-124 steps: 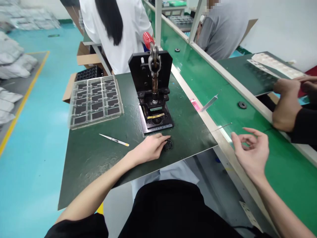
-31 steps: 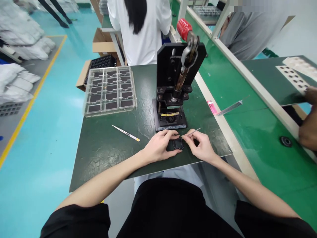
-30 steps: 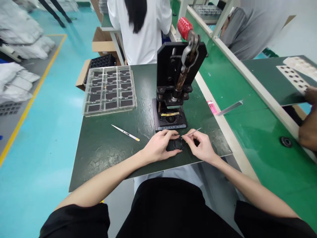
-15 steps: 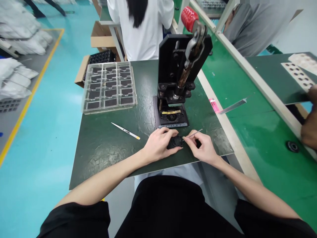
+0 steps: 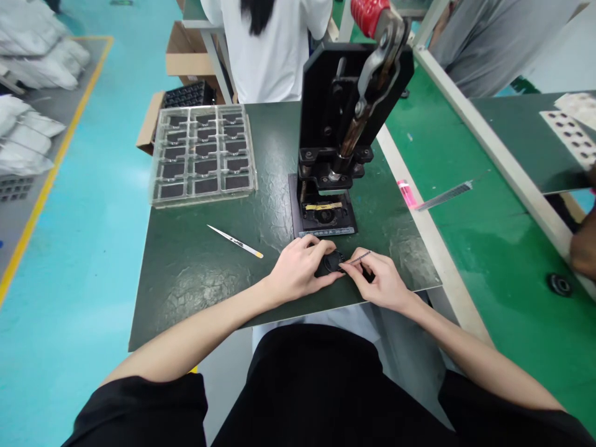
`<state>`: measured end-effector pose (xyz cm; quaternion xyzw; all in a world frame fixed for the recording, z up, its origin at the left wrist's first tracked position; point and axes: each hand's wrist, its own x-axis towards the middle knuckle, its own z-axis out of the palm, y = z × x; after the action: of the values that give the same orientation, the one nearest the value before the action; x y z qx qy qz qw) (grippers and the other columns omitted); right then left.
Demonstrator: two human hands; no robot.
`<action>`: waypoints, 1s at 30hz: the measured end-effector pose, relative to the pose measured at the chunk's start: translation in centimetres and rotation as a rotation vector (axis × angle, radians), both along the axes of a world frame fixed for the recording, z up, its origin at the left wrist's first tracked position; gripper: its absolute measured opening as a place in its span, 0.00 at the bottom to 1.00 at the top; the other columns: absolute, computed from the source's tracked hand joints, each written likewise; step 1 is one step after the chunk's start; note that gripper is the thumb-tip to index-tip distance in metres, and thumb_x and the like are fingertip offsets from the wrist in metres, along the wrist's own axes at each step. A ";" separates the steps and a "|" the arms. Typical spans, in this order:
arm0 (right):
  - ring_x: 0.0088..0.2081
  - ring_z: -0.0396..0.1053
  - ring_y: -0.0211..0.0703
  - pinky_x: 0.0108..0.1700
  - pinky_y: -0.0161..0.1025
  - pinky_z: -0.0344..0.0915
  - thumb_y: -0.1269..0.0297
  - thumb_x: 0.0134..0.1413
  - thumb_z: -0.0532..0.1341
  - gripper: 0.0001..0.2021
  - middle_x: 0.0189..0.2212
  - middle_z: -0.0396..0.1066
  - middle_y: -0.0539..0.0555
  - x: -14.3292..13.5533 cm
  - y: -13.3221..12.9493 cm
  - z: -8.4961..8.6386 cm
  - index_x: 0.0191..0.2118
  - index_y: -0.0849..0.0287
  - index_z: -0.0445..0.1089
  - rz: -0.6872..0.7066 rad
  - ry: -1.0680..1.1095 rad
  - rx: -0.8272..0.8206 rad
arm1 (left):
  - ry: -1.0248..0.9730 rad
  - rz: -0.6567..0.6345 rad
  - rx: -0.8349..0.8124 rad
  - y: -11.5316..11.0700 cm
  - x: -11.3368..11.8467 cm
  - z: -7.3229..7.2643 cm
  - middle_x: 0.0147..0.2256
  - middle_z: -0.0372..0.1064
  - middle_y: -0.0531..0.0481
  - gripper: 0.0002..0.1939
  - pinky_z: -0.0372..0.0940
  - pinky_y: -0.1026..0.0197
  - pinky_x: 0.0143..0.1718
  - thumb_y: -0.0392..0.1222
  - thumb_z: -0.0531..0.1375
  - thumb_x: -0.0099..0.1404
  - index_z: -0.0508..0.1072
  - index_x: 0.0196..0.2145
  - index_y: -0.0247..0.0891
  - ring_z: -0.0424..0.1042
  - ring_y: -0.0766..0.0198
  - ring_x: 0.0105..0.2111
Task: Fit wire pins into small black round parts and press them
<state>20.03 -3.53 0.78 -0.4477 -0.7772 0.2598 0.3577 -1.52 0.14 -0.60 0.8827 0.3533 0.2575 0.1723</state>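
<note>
Head view, lower centre: our half-curled left hand (image 5: 296, 268) holds a black part (image 5: 331, 262); our right hand (image 5: 382, 280), pinching a rod (image 5: 364, 255), has moved inward, suggesting edge work.

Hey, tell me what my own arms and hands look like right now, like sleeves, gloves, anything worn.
Your left hand and right hand are ungloved, with no watch or bracelet showing on either wrist. The left sleeve and right sleeve are black, loose and plain, leaving the forearms bare.
</note>
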 end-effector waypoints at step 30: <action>0.30 0.67 0.40 0.32 0.38 0.64 0.73 0.66 0.58 0.08 0.27 0.68 0.51 0.0 0.1 -0.7 0.33 0.56 0.65 0.073 -0.127 0.181 | -0.091 -0.251 -0.239 1.7 -0.8 0.5 0.47 0.77 0.44 0.25 0.72 0.54 0.48 0.52 0.67 0.67 0.68 0.56 0.38 0.73 0.57 0.46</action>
<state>20.05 -3.46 0.06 -0.4006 -0.8344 0.1727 0.3369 -2.28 1.80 -0.13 0.8806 0.2601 0.2300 0.3225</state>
